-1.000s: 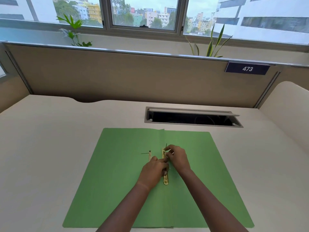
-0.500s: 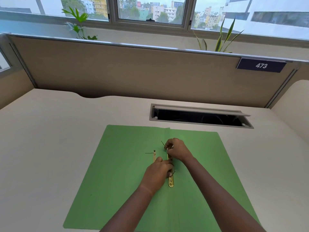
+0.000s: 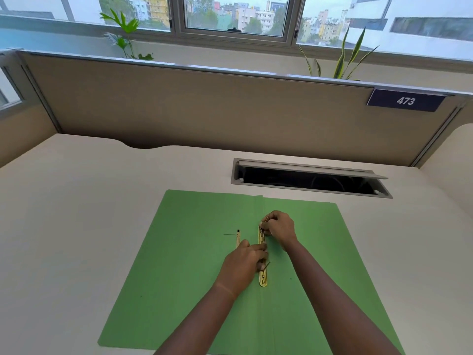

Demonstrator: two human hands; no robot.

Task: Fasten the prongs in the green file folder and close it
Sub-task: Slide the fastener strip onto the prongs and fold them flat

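green file folder [image 3: 194, 265] open flat on desk [image 3: 76, 213], 6 o'clock of frame | left hand [image 3: 243, 262] pressing brass fastener bar [image 3: 262, 275] at fold | right hand [image 3: 280, 230] pinching prong [image 3: 266, 218] at bar's 12 o'clock end | plate [image 3: 405, 100] at 2 o'clock reads "473"

Two bare forearms and hands [image 3: 261, 242] (no sleeves, nothing worn).

– Where's the folder [image 3: 194, 265]?
– Open flat on the desk [image 3: 76, 226], the cable hatch [image 3: 307, 179] behind it to the right.
– And the hands?
– Both on the clasp strip [image 3: 262, 276] along its middle fold, right hand [image 3: 280, 230] behind the left hand [image 3: 243, 265].
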